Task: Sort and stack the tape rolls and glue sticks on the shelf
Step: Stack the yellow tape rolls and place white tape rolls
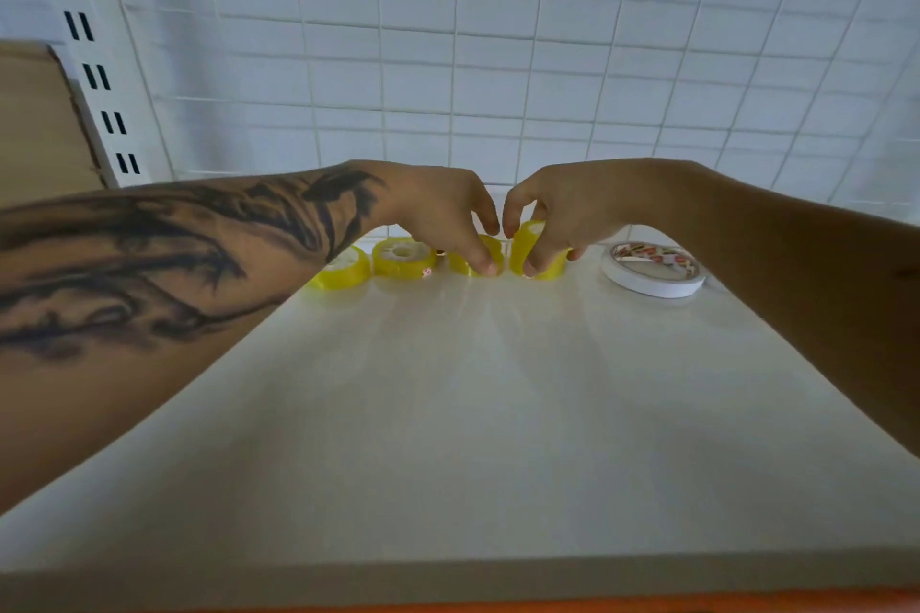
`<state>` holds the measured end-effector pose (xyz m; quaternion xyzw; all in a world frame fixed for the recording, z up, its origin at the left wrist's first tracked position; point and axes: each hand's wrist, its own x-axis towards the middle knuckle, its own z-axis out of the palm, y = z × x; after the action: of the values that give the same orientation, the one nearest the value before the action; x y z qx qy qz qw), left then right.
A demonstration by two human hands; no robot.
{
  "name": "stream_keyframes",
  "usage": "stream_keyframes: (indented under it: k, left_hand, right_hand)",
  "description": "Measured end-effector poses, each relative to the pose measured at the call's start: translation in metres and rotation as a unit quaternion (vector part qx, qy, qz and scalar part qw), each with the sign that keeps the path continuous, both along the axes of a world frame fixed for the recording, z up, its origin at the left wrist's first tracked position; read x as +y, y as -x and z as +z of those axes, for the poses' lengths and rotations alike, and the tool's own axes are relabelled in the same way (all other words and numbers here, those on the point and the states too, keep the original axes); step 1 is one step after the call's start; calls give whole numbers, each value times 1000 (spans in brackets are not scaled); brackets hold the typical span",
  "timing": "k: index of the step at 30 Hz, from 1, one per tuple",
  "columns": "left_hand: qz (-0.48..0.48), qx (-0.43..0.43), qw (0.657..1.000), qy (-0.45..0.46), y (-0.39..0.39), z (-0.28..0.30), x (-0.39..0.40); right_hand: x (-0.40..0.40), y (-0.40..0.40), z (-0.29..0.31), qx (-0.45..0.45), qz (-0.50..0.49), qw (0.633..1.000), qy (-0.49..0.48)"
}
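Several yellow tape rolls stand in a row at the back of the white shelf point(473, 413). My left hand point(443, 209) grips one low yellow roll point(490, 250) between thumb and fingers. My right hand point(562, 214) grips a taller yellow stack of rolls point(527, 244) just to its right. Two more yellow rolls lie to the left: one point(403, 256) flat, another point(343, 271) tilted, partly behind my left forearm. A wide white tape roll point(652, 269) with a printed inner core lies flat at the right.
A white wire grid panel point(498, 65) closes the shelf's back. A slotted white upright point(94, 80) and a cardboard box point(40, 124) stand at the left. An orange strip point(547, 605) runs along the shelf's front edge.
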<state>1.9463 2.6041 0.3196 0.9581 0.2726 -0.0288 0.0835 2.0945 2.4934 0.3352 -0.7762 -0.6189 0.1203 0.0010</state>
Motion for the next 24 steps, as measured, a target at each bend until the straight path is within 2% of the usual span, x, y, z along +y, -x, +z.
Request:
stream_keyframes:
  k: [16, 21, 24]
  left_hand:
    - [-23, -21, 1000, -3, 2, -1, -16]
    - [-15, -25, 1000, -2, 7, 0, -21]
    - [-2, -71, 997, -17, 27, 8, -21]
  right_hand:
    - [-8, 4, 6, -26, 15, 999, 41]
    - [-14, 5, 10, -112, 10, 992, 51]
    - [-24, 15, 23, -147, 30, 989, 2]
